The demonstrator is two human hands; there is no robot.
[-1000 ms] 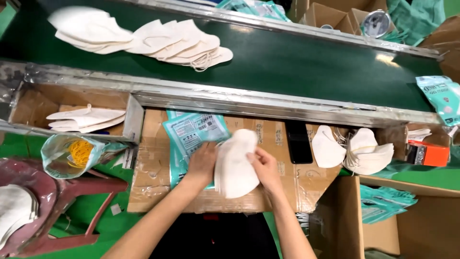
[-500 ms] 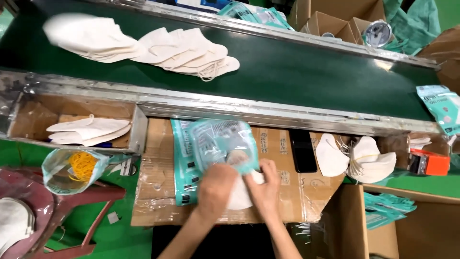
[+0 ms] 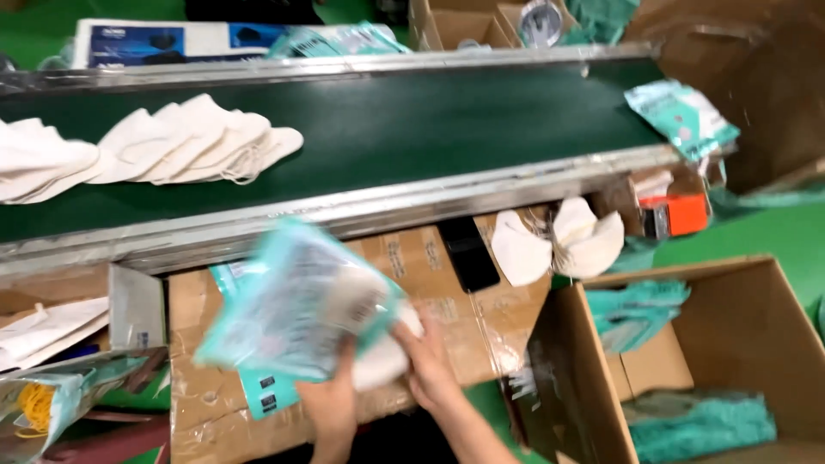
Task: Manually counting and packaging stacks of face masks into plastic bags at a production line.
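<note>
Head view: I see the left hand (image 3: 331, 404) closed on the lower edge of a teal packaging pouch (image 3: 288, 314), blurred, fanning up to its 11 o'clock. Right hand (image 3: 425, 365) grips a white mask (image 3: 382, 357) at its 9 o'clock, half inside the pouch. Both over the cardboard-covered bench (image 3: 447, 288).

Green conveyor belt (image 3: 412, 129) bears white masks (image 3: 185, 146); cardboard worktop (image 3: 430, 266) carries, seemingly, a black phone (image 3: 468, 253).

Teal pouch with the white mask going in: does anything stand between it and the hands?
Nothing visible does. The left hand grips the blurred teal pouch from below, and the right hand presses the white mask directly at its opening.
</note>
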